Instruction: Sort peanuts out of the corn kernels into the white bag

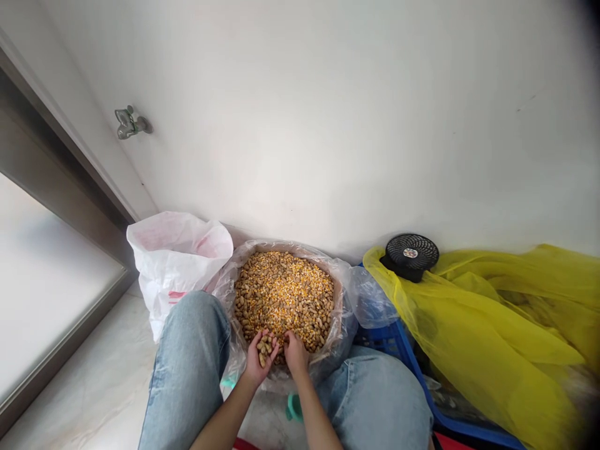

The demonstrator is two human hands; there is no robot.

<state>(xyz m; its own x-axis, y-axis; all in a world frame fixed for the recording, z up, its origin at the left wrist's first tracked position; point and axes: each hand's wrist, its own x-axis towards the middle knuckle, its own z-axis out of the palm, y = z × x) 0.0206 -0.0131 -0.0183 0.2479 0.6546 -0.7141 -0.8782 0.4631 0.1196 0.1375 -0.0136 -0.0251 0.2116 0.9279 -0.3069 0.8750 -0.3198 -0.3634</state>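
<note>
A clear plastic bag point(225, 312) sits between my knees, its rolled rim lined with brown sacking and filled with a mix of yellow corn kernels and peanuts in their shells point(284, 297). My left hand point(260, 359) is cupped at the near rim, holding several shelled-looking peanuts in their pods. My right hand point(295, 351) sits beside it with fingers bunched downward at the edge of the pile. Whatever those fingers touch is hidden.
My jeans-covered knees point(187, 356) flank the bag. A white plastic bag point(175, 262) stands to its left, and a blue crate point(391, 344), yellow plastic sheeting point(487, 319) and a small black fan point(411, 256) lie to the right. A wall tap point(129, 122) sits above.
</note>
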